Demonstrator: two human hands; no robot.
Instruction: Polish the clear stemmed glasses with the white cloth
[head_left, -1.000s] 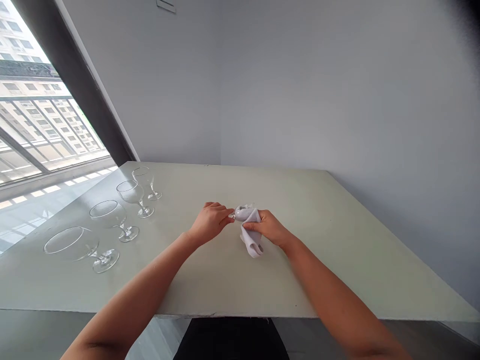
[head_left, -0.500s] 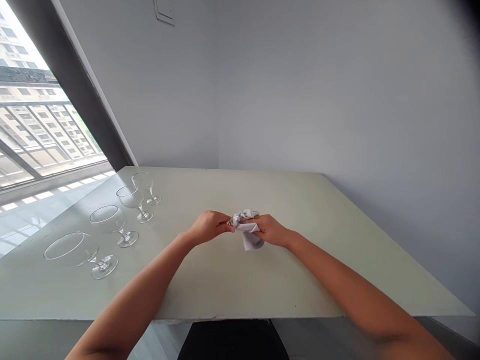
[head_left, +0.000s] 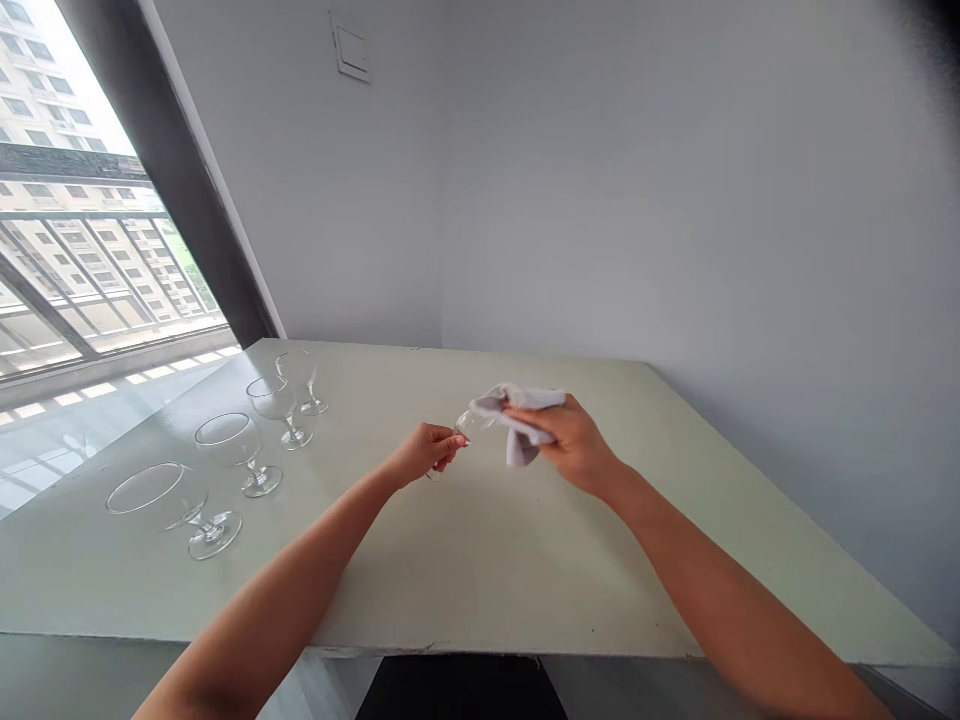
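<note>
My left hand [head_left: 431,452] pinches the stem of a clear glass [head_left: 474,422] above the middle of the table. The glass is tilted, its bowl pointing up and to the right. My right hand [head_left: 574,440] grips a white cloth [head_left: 525,402], which lies over the rim end of the bowl; one corner hangs down. Part of the bowl is hidden by the cloth, and the base is mostly behind my left fingers.
Several stemmed glasses stand in a row on the left of the table [head_left: 465,570], the nearest [head_left: 214,535] by the front left. Walls meet behind the table; a window [head_left: 82,260] is at the left.
My right hand and the cloth have moved up and right, uncovering part of the glass bowl. My left hand has shifted slightly left. The view has tilted up a little.
</note>
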